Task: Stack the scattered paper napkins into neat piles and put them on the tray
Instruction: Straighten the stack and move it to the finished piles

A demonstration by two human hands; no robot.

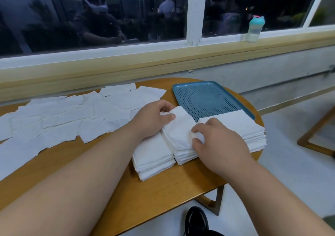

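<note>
Perhaps halfway: pinching one napkin (178, 127) in left grip (152, 120) and right grip (218, 141) over three piles (154, 157), many loose napkins (63, 117) unstacked, teal tray (204, 97) mostly bare.

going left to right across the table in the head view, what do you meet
scattered napkins → left hand → folded napkin both hands grip → right hand → tall pile at the right edge. The tray overlaps these, so it is left out.
</note>
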